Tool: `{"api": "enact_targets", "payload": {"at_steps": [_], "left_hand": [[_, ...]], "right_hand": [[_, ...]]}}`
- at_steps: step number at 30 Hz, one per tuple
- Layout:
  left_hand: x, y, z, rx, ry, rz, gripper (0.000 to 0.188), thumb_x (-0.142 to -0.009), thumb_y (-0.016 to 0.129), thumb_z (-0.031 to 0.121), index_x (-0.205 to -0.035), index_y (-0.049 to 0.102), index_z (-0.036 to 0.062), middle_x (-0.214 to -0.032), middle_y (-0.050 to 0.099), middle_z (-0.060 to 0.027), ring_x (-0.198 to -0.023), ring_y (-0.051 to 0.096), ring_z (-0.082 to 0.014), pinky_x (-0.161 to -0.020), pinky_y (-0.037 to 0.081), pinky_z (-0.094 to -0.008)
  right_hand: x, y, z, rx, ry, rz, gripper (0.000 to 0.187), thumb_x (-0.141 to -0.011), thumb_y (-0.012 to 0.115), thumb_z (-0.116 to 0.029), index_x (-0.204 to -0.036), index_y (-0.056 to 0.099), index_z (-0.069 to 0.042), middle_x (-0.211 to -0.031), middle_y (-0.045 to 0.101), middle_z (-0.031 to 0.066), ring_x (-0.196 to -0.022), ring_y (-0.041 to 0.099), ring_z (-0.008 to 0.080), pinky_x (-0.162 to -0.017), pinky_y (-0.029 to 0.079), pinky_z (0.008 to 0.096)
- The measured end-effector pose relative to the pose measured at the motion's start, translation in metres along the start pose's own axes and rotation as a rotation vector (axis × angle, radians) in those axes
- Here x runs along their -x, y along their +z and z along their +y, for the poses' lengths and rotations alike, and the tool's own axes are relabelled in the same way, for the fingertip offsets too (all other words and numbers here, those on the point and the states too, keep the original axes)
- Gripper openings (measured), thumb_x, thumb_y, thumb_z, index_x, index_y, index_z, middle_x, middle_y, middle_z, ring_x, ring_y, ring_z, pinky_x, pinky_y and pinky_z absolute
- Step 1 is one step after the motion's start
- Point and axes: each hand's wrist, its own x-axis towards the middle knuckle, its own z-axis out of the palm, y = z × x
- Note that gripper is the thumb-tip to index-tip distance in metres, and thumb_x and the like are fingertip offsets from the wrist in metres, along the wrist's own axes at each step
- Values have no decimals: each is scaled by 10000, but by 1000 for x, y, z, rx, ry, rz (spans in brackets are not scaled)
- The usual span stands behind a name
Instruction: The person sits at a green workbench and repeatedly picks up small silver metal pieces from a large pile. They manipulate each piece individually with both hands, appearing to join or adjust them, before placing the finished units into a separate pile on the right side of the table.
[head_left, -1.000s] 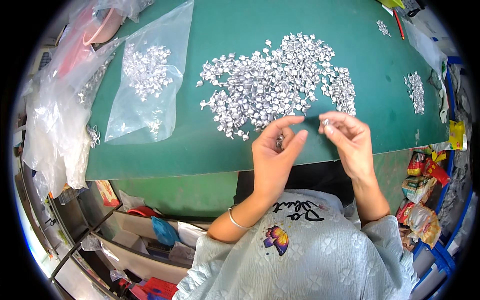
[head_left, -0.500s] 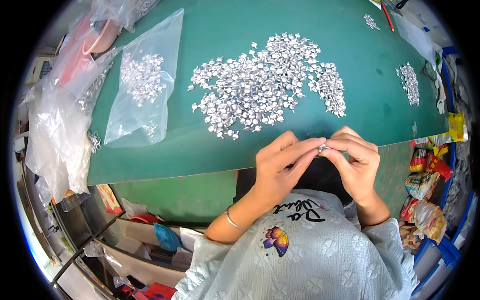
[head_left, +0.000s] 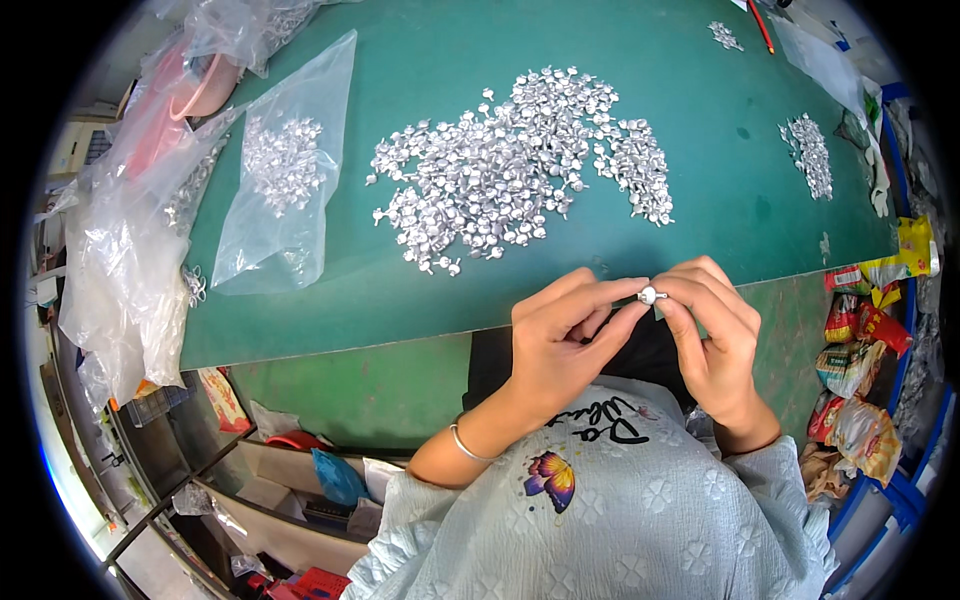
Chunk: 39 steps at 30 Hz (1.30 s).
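Note:
Just off the table's front edge, my left hand (head_left: 570,335) and my right hand (head_left: 712,335) meet over my lap. Between their fingertips is one small silvery metal part (head_left: 650,295) with a rounded head and a short stem. Left thumb and forefinger pinch its head side, while the right thumb and forefinger grip the stem end. Beyond my hands, a big heap of similar metal parts (head_left: 480,185) lies on the green tabletop (head_left: 400,315). A narrower pile of them (head_left: 640,172) adjoins it on the right.
To the left, a clear plastic bag (head_left: 285,180) with metal parts lies flat, near bunched plastic bags (head_left: 130,270) and a pink basket (head_left: 207,90). Smaller piles (head_left: 808,157) and a red pencil (head_left: 762,28) are at the right. Colourful packets (head_left: 850,370) hang beyond the right edge.
The metal part between my fingertips has turned, and more of its round head and stem now shows. The fingers have parted slightly. The whole view has shifted a little.

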Motion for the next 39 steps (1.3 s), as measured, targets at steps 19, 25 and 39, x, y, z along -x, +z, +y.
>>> {"api": "enact_targets", "payload": {"at_steps": [19, 25, 39], "left_hand": [[-4, 3, -28, -306, -191, -85, 333, -755, 644, 3, -1081, 582, 34, -551, 277, 21, -508, 280, -61, -464, 267, -201], [-72, 35, -34, -690, 84, -97, 280, -781, 624, 101, -1054, 591, 48, -664, 486, -91, -550, 495, -232, -507, 414, -342], [-57, -9, -32, -1027, -33, -84, 159, -773, 606, 65, -927, 647, 81, -678, 489, -97, -556, 519, -254, -499, 398, -362]], "right_hand": [[-5, -101, 181, 1160, 251, 348, 145, -826, 573, -156, -921, 632, -64, -965, 577, 73, -941, 513, 238, -792, 367, 364], [-19, -72, 154, 838, 102, 341, 190, -803, 581, -112, -974, 589, -29, -1018, 575, 125, -965, 519, 290, -815, 391, 384], [-11, 30, 67, 133, -52, -310, 381, -718, 605, 16, -1093, 536, 20, -1269, 416, 175, -1222, 370, 332, -947, 342, 418]]}}
